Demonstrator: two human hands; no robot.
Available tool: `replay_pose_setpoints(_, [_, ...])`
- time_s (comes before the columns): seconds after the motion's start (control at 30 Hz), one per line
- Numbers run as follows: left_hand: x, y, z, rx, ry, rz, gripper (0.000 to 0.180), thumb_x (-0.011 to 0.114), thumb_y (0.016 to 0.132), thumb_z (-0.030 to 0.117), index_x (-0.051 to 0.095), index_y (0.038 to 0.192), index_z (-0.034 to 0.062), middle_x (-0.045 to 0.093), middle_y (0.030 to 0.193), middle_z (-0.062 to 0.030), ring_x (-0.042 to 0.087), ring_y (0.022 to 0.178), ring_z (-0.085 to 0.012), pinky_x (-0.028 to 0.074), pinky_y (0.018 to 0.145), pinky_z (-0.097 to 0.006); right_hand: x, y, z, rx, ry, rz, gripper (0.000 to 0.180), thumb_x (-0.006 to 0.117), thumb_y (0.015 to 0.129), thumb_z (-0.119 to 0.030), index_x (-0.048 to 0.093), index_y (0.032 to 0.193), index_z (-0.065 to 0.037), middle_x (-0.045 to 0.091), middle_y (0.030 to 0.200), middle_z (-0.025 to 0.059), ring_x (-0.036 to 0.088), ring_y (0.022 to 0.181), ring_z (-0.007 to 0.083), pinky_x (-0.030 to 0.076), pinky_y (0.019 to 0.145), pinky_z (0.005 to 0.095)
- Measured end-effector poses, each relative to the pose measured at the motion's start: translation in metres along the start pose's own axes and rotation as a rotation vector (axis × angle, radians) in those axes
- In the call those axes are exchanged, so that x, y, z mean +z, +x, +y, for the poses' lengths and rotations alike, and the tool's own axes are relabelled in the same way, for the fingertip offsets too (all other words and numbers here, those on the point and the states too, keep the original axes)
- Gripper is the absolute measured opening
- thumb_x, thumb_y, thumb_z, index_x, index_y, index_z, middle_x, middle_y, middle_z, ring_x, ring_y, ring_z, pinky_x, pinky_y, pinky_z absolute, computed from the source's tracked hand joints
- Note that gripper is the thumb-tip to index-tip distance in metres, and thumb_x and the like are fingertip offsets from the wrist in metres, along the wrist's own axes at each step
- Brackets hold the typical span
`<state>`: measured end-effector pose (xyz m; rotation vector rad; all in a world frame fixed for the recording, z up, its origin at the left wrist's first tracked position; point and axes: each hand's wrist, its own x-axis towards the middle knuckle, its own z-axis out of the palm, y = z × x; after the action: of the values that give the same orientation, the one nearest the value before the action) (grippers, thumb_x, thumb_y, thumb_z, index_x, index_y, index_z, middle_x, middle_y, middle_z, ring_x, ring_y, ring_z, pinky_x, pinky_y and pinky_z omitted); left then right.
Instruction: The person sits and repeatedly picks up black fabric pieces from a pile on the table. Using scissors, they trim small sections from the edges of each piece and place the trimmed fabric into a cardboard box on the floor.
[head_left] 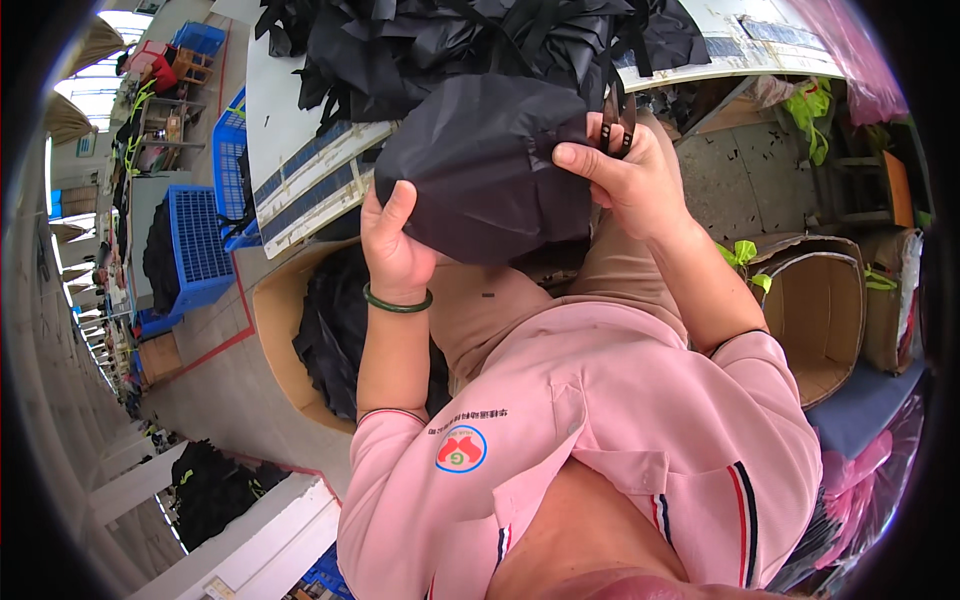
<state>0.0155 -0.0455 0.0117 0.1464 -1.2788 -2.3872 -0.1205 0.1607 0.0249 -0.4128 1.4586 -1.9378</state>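
Note:
A black piece of thin, smooth fabric [485, 165] is stretched between my hands above my lap, its near edge hanging over my legs. My left hand [398, 243] grips its left side, thumb on top and the other fingers hidden beneath. On the right side, my right hand [635, 185] pinches the cloth between thumb and fingers. Small dark thread snips [617, 122] also sit in the right hand, blades pointing away from me; whether they touch the cloth I cannot tell. Just beyond lies a heap of similar black fabric pieces [400, 55] with loose straps.
The heap rests on a white worktable [280, 165] with a worn edge. A cardboard box [275, 300] holding black fabric stands by my left leg; another cardboard box [825, 310] is at right. Blue plastic crates [205, 235] stand at left.

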Motion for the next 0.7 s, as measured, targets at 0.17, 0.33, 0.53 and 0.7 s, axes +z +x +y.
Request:
replay_pose_setpoints(0.17, [-0.014,-0.008,0.013,0.107,0.272,0.189,0.031,0.056,0.092,0.011,0.052,0.12,-0.0006,0.054,0.127,-0.0122,0.052,0.116,-0.0226,0.039,0.102,-0.037,0.004,-0.001,0.003,-0.207,-0.183,-0.06,0.014,0.074,0.081,-0.013,0.063,0.077,-0.005,0.048,0.062,-0.0088,0.041,0.056,0.0011,0.034,0.05,0.0197])
replay_pose_setpoints(0.33, [0.013,0.007,0.023,0.83,0.969,0.135,0.035,0.061,0.088,0.017,0.049,0.116,-0.0003,0.049,0.13,-0.0123,0.047,0.12,-0.0249,0.033,0.105,-0.04,0.012,-0.003,-0.002,-0.281,-0.256,-0.031,0.013,0.073,0.08,-0.009,0.063,0.079,-0.002,0.052,0.067,-0.0072,0.043,0.064,0.0026,0.037,0.057,0.0211])
replay_pose_setpoints(0.53, [0.054,0.007,0.012,0.464,1.055,-0.327,0.045,0.081,0.07,0.022,0.06,0.105,0.0027,0.066,0.096,-0.0072,0.064,0.085,-0.0218,0.038,0.103,-0.044,0.024,-0.016,-0.016,-0.418,-0.449,-0.043,0.009,0.072,0.079,-0.006,0.064,0.08,-0.002,0.06,0.068,-0.003,0.047,0.064,0.003,0.041,0.058,0.0214])
replay_pose_setpoints(0.7, [0.057,0.007,0.004,0.269,0.925,-0.334,0.02,0.077,0.072,0.01,0.064,0.083,0.0003,0.065,0.073,-0.0077,0.062,0.067,-0.0177,0.047,0.09,-0.035,0.019,-0.017,-0.001,-0.404,-0.237,-0.026,0.01,0.072,0.079,-0.004,0.064,0.086,-0.002,0.062,0.072,-0.002,0.046,0.062,0.0029,0.04,0.057,0.0192])
